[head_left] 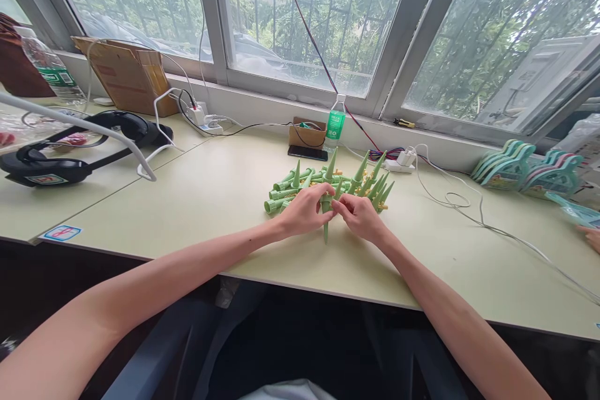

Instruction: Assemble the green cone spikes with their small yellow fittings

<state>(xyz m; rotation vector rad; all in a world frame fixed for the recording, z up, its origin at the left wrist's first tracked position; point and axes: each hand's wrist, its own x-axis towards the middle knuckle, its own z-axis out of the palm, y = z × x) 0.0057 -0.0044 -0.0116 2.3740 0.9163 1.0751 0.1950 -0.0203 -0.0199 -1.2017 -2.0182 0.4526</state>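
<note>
A green plastic watering spike points tip down above the table, and my left hand is closed around its upper part. Close against its right side, my right hand is closed in a pinch; whatever sits between those fingertips is hidden. Just behind both hands lies a pile of similar green spikes, some with tubular ends toward the left and pointed ends up. Small yellow parts show among the spikes on the right of the pile.
Behind the pile are a black phone, a small cardboard box and a green-labelled bottle. White cables cross the right side, near stacked hangers. A black headset lies left. Another person's hand shows at the right edge.
</note>
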